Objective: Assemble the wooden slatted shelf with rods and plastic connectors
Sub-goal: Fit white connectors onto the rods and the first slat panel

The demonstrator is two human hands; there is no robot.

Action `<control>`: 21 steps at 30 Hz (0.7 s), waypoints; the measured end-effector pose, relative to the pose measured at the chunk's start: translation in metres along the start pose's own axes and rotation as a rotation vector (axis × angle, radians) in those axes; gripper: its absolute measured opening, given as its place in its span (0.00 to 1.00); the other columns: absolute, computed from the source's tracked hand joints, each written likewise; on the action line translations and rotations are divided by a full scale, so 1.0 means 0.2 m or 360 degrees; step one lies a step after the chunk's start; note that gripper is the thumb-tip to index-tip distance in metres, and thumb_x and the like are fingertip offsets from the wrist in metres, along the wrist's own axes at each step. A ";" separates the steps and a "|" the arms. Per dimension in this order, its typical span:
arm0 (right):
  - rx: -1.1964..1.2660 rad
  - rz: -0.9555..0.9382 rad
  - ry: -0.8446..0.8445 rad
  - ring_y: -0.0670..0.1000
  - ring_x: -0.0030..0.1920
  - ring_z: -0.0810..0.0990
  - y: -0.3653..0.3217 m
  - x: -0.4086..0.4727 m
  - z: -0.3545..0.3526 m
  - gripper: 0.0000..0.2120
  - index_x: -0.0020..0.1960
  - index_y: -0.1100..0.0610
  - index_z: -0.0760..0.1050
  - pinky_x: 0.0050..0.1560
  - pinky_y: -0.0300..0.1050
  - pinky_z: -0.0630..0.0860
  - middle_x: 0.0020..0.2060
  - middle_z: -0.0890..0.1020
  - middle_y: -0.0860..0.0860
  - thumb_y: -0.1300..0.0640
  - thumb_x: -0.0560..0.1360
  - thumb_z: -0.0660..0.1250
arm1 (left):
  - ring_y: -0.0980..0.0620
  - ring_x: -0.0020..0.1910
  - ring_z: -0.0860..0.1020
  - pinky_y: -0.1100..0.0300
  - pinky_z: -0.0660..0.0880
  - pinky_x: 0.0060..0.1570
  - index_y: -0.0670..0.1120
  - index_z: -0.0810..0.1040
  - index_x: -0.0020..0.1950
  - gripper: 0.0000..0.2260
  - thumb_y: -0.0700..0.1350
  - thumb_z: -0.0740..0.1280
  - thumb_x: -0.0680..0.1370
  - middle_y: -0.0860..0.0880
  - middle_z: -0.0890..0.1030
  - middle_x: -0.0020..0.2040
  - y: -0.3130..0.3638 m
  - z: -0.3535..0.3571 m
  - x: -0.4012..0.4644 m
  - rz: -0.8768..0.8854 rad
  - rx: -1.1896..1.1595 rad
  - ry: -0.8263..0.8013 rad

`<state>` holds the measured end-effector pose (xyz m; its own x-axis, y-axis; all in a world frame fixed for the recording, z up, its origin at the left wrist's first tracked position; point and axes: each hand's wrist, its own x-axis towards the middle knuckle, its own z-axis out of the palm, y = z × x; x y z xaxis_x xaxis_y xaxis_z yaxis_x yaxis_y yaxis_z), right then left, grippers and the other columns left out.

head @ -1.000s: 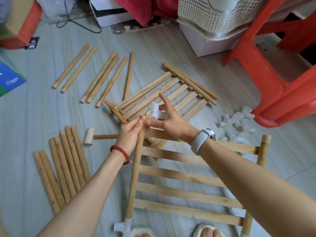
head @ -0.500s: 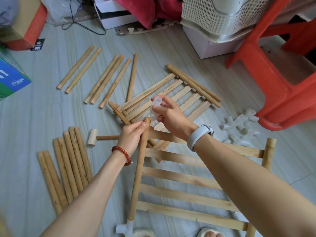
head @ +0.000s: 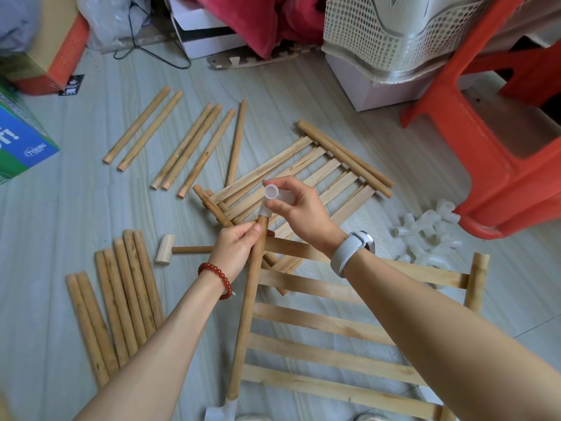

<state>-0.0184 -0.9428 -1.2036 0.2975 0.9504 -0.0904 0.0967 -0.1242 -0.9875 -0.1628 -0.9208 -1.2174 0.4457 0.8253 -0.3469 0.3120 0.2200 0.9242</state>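
Note:
My left hand (head: 236, 249) grips the upper end of the left side rod (head: 247, 308) of a wooden slatted shelf panel (head: 328, 323) that stands tilted before me. My right hand (head: 299, 209) pinches a translucent white plastic connector (head: 270, 197), whose lower socket sits on the rod's top end. Another white connector (head: 221, 411) caps the rod's bottom. A second slatted panel (head: 303, 174) lies flat on the floor behind my hands.
Loose rods lie at the left (head: 121, 299) and further back (head: 188, 144). A small wooden mallet (head: 170, 249) lies near my left wrist. Several spare connectors (head: 425, 235) are heaped beside a red plastic stool (head: 491, 153). Boxes stand at the left and back.
My right hand turned the connector and brought it down onto the top of the rod. My left hand kept its grip on the rod.

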 end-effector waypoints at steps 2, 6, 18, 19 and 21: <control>-0.0011 0.0014 -0.0054 0.48 0.51 0.77 0.00 0.00 -0.01 0.12 0.55 0.56 0.77 0.57 0.47 0.76 0.47 0.79 0.47 0.67 0.75 0.66 | 0.38 0.50 0.80 0.45 0.77 0.53 0.53 0.82 0.41 0.16 0.40 0.59 0.81 0.42 0.83 0.45 0.01 0.00 0.00 -0.0005 -0.0014 -0.0008; -0.0162 -0.0004 -0.0170 0.51 0.53 0.78 -0.04 0.02 -0.04 0.16 0.61 0.60 0.77 0.54 0.44 0.78 0.51 0.79 0.50 0.71 0.77 0.61 | 0.34 0.53 0.79 0.40 0.75 0.56 0.53 0.85 0.39 0.18 0.40 0.59 0.81 0.32 0.81 0.50 0.02 -0.03 0.02 -0.0051 -0.0033 -0.0053; -0.0366 0.0050 -0.0225 0.47 0.65 0.72 -0.07 -0.02 -0.08 0.19 0.64 0.56 0.76 0.67 0.40 0.66 0.60 0.79 0.50 0.68 0.79 0.54 | 0.45 0.50 0.80 0.49 0.72 0.56 0.42 0.79 0.53 0.16 0.47 0.54 0.83 0.45 0.84 0.44 0.07 -0.01 0.00 -0.0399 -0.0449 -0.0093; -0.0347 0.0059 -0.0228 0.46 0.64 0.72 -0.09 -0.03 -0.08 0.19 0.65 0.56 0.75 0.64 0.39 0.67 0.60 0.79 0.49 0.68 0.79 0.54 | 0.46 0.45 0.79 0.50 0.71 0.54 0.42 0.79 0.52 0.19 0.51 0.51 0.83 0.46 0.83 0.41 0.08 -0.01 0.01 -0.0465 -0.0559 -0.0128; -0.0143 0.0084 -0.0190 0.45 0.59 0.75 -0.13 -0.05 -0.09 0.18 0.67 0.57 0.70 0.57 0.38 0.72 0.57 0.80 0.48 0.68 0.80 0.53 | 0.50 0.36 0.73 0.55 0.69 0.44 0.41 0.78 0.49 0.24 0.55 0.49 0.83 0.46 0.78 0.35 0.14 0.02 0.01 -0.0518 -0.0741 -0.0138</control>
<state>-0.0074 -0.9541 -1.1741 0.1903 0.9683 -0.1620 0.1702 -0.1951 -0.9659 -0.1498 -0.9147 -1.1923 0.4618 0.6353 -0.6190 0.0512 0.6776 0.7337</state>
